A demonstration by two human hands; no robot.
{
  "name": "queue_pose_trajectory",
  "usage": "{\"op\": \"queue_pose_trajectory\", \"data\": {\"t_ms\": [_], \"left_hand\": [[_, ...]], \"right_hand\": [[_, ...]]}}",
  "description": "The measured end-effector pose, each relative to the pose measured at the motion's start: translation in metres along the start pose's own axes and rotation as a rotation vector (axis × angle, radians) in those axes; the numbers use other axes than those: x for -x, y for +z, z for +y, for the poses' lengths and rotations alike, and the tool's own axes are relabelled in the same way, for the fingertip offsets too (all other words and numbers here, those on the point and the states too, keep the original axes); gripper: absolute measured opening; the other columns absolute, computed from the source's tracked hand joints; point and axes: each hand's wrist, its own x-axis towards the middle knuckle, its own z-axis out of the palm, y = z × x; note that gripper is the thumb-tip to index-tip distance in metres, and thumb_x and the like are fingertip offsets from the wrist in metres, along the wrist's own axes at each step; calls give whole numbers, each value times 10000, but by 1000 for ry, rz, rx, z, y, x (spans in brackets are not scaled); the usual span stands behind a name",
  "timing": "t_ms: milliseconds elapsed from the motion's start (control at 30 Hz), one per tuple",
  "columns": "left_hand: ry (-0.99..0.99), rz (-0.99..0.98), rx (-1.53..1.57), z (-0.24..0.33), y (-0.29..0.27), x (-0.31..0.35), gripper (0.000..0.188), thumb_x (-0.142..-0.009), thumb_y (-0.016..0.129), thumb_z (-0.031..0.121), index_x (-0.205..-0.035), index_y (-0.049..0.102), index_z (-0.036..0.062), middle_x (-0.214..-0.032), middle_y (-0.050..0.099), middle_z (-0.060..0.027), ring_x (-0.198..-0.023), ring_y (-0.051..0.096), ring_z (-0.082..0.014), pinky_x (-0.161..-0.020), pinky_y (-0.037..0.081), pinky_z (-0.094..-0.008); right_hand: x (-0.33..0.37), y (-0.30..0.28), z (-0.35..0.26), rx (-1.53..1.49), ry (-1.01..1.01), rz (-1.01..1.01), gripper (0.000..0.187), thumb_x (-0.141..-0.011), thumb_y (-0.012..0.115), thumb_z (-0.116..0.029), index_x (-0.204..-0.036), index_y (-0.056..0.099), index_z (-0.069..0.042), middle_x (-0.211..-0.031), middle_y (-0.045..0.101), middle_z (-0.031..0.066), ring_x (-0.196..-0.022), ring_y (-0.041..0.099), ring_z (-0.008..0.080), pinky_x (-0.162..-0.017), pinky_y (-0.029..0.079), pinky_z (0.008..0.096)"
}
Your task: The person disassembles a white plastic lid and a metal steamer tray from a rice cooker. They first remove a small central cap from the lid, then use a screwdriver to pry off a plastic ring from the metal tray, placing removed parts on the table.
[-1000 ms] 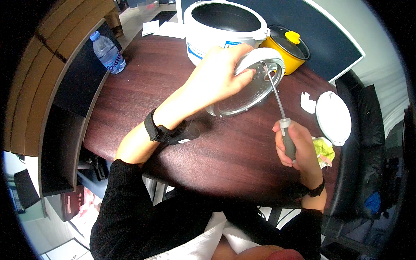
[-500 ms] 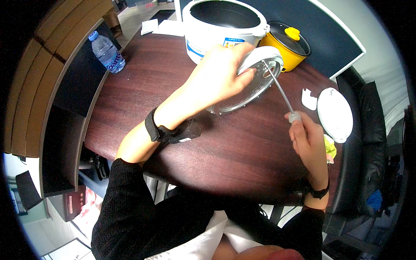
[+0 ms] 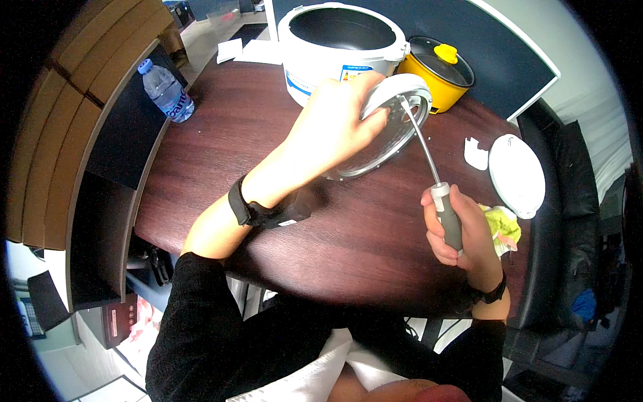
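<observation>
A round lid with a white rim and a metal inner plate is gripped at its upper edge by my left hand, which holds it tilted above the table. My right hand is wrapped round the grey handle of a screwdriver. Its long metal shaft slants up to the left, and the tip meets the lid's inner side near the white rim. Behind the lid stands a white rice cooker body, its top uncovered and its inside dark.
A yellow pot with a dark lid stands beside the cooker. On the right lie a white oval cover, a small white plastic piece and a green-yellow crumpled wrapper. A water bottle stands at the left edge; white papers lie behind.
My right hand has loosened and slid lower along the screwdriver, so more of the grey handle shows. The screwdriver tip stays at the lid, and my left hand still holds the lid.
</observation>
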Motion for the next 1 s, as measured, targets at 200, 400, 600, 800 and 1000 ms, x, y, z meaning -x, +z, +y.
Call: {"op": "queue_pose_trajectory", "data": {"t_ms": [200, 400, 600, 800, 1000], "left_hand": [[-15, -17, -48, 3, 0, 0, 369, -779, 665, 144, -1092, 588, -35, -810, 657, -231, -768, 683, -321, -707, 527, -363], [-12, -8, -40, 4, -1, 0, 377, -774, 669, 153, -1092, 590, -35, -807, 656, -233, -757, 681, -325, -706, 528, -368], [-15, 5, -32, 9, 0, 2, 379, -774, 673, 153, -1089, 591, -43, -811, 656, -237, -758, 683, -324, -697, 528, -360], [-54, 22, -36, 9, 0, 4, 379, -769, 677, 155, -1082, 595, -43, -821, 655, -241, -769, 683, -325, -706, 530, -364], [-38, 40, -70, 7, 1, 4, 368, -764, 679, 150, -1068, 598, -40, -810, 654, -239, -763, 682, -324, -703, 527, -368]], "right_hand": [[-2, -7, 2, 259, -81, 38, 403, -1014, 362, -355, -1078, 509, 15, -641, 486, 24, -387, 415, 89, -338, 336, 239], [-3, 0, -6, 1512, -616, 579, 261, -953, 525, -253, -1022, 587, -9, -746, 618, 151, -572, 602, 296, -532, 473, 357], [8, -2, -13, 587, -109, 228, 379, -996, 414, -365, -1021, 541, -8, -636, 516, 49, -377, 429, 126, -353, 335, 235], [1, -2, 3, -214, 68, -81, 477, -1017, 277, -415, -1067, 489, 9, -643, 475, 46, -343, 365, 90, -284, 277, 228], [-9, -13, -1, 492, -117, 103, 442, -1006, 363, -406, -1051, 536, -1, -630, 478, 15, -378, 387, 76, -338, 296, 214]]}}
